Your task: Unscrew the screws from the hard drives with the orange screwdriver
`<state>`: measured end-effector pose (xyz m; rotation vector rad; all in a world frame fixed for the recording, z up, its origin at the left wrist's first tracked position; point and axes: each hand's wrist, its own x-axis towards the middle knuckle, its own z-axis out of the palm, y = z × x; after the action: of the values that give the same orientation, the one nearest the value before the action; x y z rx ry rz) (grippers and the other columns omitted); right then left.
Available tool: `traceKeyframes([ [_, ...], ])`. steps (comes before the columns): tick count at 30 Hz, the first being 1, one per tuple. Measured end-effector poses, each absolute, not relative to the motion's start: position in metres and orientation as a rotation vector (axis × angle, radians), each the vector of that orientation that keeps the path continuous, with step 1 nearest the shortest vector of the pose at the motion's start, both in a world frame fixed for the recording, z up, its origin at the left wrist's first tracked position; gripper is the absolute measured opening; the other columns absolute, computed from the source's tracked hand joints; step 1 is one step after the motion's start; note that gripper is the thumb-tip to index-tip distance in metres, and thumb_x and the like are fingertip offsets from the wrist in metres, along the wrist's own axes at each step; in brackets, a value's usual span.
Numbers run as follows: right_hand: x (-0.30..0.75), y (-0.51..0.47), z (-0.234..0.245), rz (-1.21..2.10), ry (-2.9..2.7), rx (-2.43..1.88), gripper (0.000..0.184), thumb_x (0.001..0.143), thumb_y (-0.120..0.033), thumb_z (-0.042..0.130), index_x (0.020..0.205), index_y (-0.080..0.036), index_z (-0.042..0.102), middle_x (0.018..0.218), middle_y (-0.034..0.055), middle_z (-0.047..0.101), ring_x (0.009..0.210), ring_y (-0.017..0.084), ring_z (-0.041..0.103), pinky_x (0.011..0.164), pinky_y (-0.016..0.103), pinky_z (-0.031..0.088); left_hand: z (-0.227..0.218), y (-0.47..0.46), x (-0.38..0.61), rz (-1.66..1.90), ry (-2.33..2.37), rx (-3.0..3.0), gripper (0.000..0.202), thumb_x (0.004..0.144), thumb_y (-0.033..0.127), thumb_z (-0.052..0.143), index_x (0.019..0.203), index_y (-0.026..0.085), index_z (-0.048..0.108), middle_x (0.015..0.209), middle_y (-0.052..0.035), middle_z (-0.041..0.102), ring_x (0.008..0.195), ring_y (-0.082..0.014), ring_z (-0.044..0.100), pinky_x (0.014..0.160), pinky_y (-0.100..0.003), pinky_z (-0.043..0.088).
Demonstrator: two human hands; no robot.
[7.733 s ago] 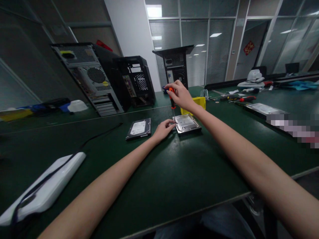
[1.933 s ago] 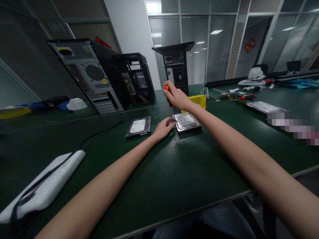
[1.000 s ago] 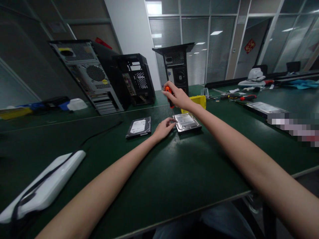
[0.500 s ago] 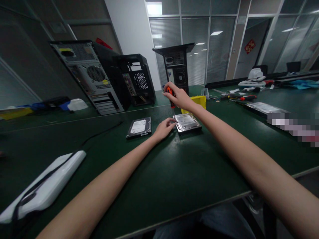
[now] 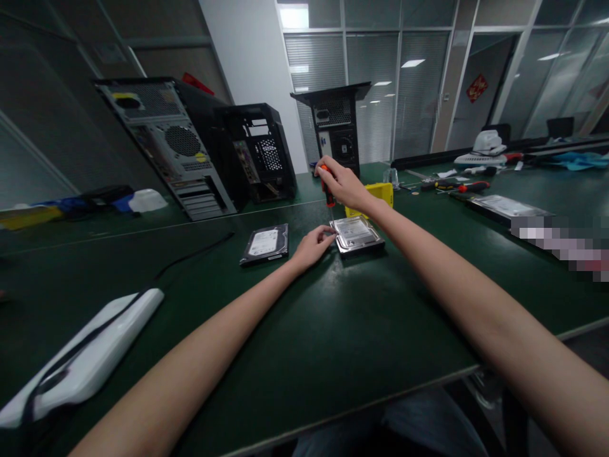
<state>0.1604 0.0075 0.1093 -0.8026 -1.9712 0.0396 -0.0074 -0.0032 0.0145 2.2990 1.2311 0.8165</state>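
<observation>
A silver hard drive lies label up on the green table. At its left edge, my left hand has thumb and fingers closed on the drive's side, close to the screwdriver tip. My right hand is wrapped round the red and black handle of a screwdriver. The tool stands nearly upright, its thin shaft reaching down to the drive's upper left edge. The exact contact of tip and fingertips is too small to make out. A second hard drive with a white label rests left of my left hand.
Behind the drive stands a yellow case. Computer towers line the back. A white device with a black cable lies front left. At right are screwdrivers and another drive.
My right hand has shifted slightly on the screwdriver handle, its fingers now covering more of the top. My left hand and the drive stay in place.
</observation>
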Motion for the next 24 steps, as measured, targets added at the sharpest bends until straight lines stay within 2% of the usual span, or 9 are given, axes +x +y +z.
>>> traceKeyframes([
  [11, 0.1595, 0.0146, 0.1084, 0.017, -1.9, -0.856, 0.035, 0.093, -0.053, 0.035, 0.097, -0.022, 0.05, 0.079, 0.0027, 0.054, 0.073, 0.018, 0.052, 0.079, 0.034, 0.043, 0.0125, -0.0002, -0.007, 0.821, 1.227, 2.306, 0.034, 0.086, 0.04, 0.051, 0.107, 0.017, 0.063, 0.066, 0.0004, 0.056, 0.064, -0.0152, 0.05, 0.06, -0.025, 0.036],
  [24, 0.1595, 0.0171, 0.1072, 0.027, -1.905, -0.861, 0.031, 0.093, -0.05, 0.038, 0.1, -0.023, 0.051, 0.079, 0.0028, 0.052, 0.076, 0.019, 0.054, 0.082, 0.037, 0.044, 0.0125, -0.0008, -0.0078, 0.824, 1.208, 2.304, 0.034, 0.086, 0.041, 0.05, 0.107, 0.017, 0.062, 0.067, 0.0007, 0.055, 0.063, -0.0149, 0.049, 0.059, -0.025, 0.034],
])
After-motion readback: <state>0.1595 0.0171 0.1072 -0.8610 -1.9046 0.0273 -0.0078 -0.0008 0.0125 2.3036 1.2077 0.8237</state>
